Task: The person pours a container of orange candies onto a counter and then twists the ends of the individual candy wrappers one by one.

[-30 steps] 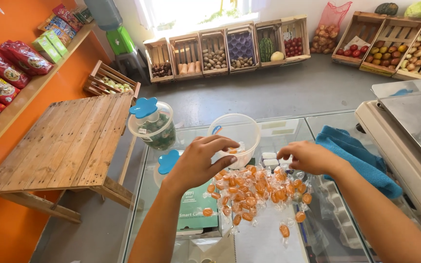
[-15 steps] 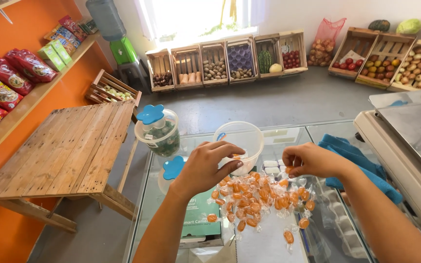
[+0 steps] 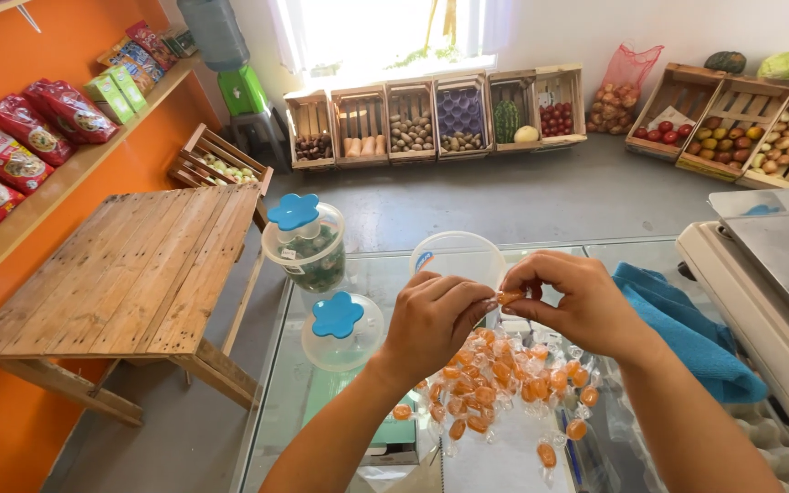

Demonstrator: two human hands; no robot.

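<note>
Above the glass counter [image 3: 367, 274], both hands meet on one wrapped candy [image 3: 508, 298]: small, orange, clear wrapper with twisted ends. left hand [image 3: 431, 321] pinches one end between thumb and fingertips, right hand [image 3: 570, 301] pinches the other end the same way, remaining fingers curled. Candy sits between the two hands, just in front of the open clear tub [image 3: 460, 259]

Below the hands, a loose pile of the same orange candies [image 3: 504, 383] lies on the counter; too many and too overlapped to count exactly, a few strays at the near edge of the pile

Relative to the tub:
- 1 lidded clear jar [image 3: 307, 246] to its left, blue flower-shaped knob on top, dark green contents
- 1 loose clear lid [image 3: 340, 330] with a matching blue knob, nearer the camera and left, flat on the glass
- 1 blue cloth [image 3: 687, 329] to the right, bunched up
- 1 white scale [image 3: 769, 274] with a metal pan further right, touching the cloth edge

Surface: clear glass top, shelf items visible through it, unclear what

Room: orange wall on the left with a shelf of red and green snack bags [image 3: 38, 128], 1 wooden pallet table [image 3: 120, 274] beside the counter, grey concrete floor [image 3: 504, 196]. Far wall has a row of 6 wooden crates [image 3: 431, 114] with produce under a bright window, more crates of fruit [image 3: 741, 119] at right, 1 red net bag [image 3: 623, 87] between the two groups
</note>
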